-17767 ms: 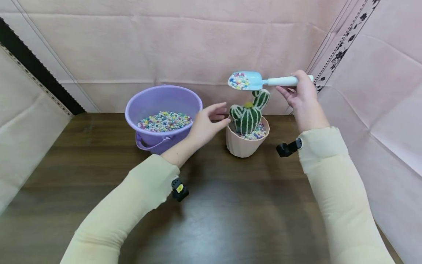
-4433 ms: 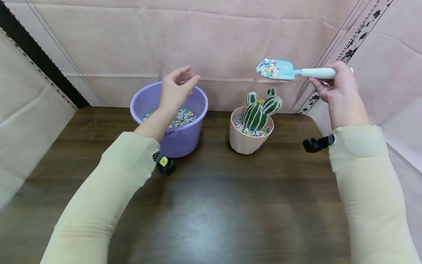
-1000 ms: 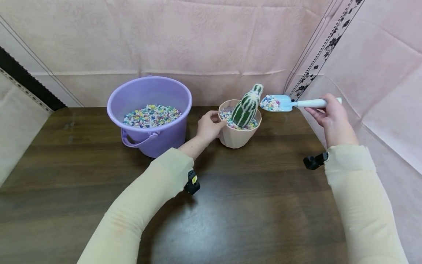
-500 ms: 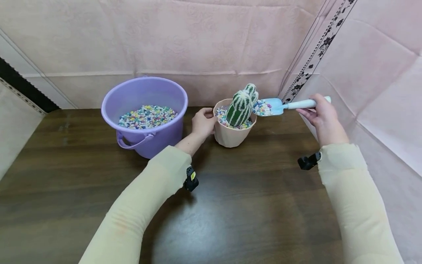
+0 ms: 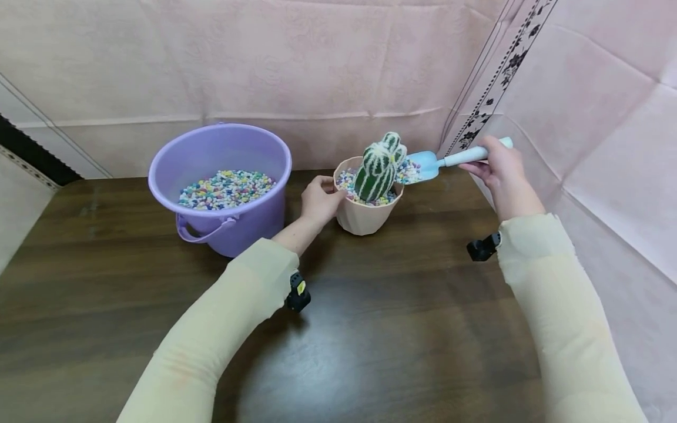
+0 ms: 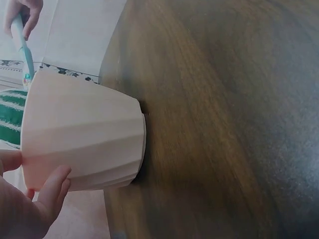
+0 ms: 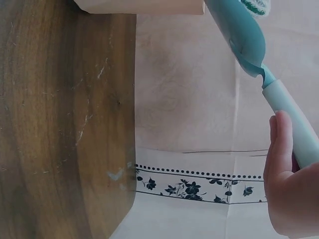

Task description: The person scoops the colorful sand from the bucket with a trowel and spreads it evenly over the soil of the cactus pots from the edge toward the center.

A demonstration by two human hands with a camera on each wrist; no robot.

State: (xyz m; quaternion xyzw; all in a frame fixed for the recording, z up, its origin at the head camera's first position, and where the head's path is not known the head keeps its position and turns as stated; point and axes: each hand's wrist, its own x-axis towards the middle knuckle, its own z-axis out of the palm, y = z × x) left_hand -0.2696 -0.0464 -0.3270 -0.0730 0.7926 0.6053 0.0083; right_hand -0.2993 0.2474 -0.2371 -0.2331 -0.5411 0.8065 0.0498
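In the head view my left hand [image 5: 317,202] pinches the left rim of a pale pink flowerpot [image 5: 365,218], its thumb at the rim and fingers against the outer wall. A green cactus with white stripes [image 5: 374,173] stands in it, surrounded by small multicoloured pebbles [image 5: 346,181]. My right hand [image 5: 502,170] grips the white handle of a light blue garden trowel [image 5: 427,164]. Pebbles lie on the blade, whose tip reaches the pot's right rim, with the handle end raised. From the right wrist camera, the underside of the trowel [image 7: 246,37] shows.
Left of the pot stands a purple bucket [image 5: 219,141] partly filled with the same pebbles [image 5: 227,189], its handle [image 5: 206,235] hanging in front. The dark wooden table [image 5: 370,329] meets pinkish cloth walls [image 5: 317,64] right behind the pot and at the right.
Earlier my left hand was over the bucket; it has since taken the pot's rim. The loaded trowel has come down and left to the pot, its handle now tipped up. The cactus faces differently.
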